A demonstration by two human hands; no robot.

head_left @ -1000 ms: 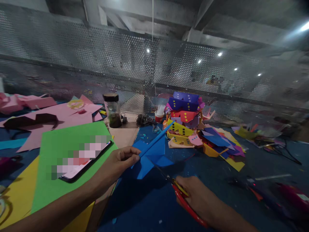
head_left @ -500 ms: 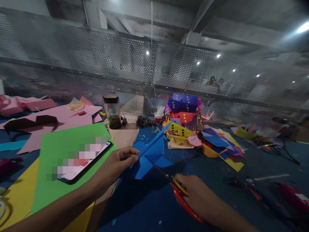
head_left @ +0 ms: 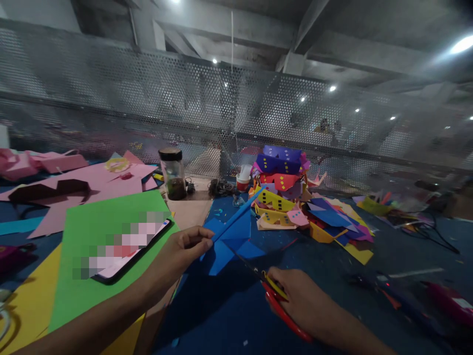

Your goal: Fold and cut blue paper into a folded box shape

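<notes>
Between thumb and fingers, my left hand (head_left: 192, 242) pinches a folded piece of blue paper (head_left: 242, 231), whose long narrow fold slants up to the right. Pointed flaps of the paper spread out below that fold. My right hand (head_left: 291, 291) is wrapped round the red and yellow handles of a pair of scissors (head_left: 275, 296). The blades reach up and left to the lower flaps of the blue paper; whether they are cutting into it I cannot tell. Left of my left hand, a phone (head_left: 129, 254) lies on a green sheet (head_left: 77, 231).
A pile of decorated paper strips (head_left: 283, 180) stands at the back, beside coloured scraps (head_left: 332, 217). A lidded jar (head_left: 173, 175) and a paper cup (head_left: 243, 180) are behind my hands. Pink sheets (head_left: 107, 182) lie left. A dark glue gun (head_left: 397, 296) lies right.
The view has tilted up slightly, so everything sits a little lower. Both hands, the blue paper and the scissors keep almost the same positions.
</notes>
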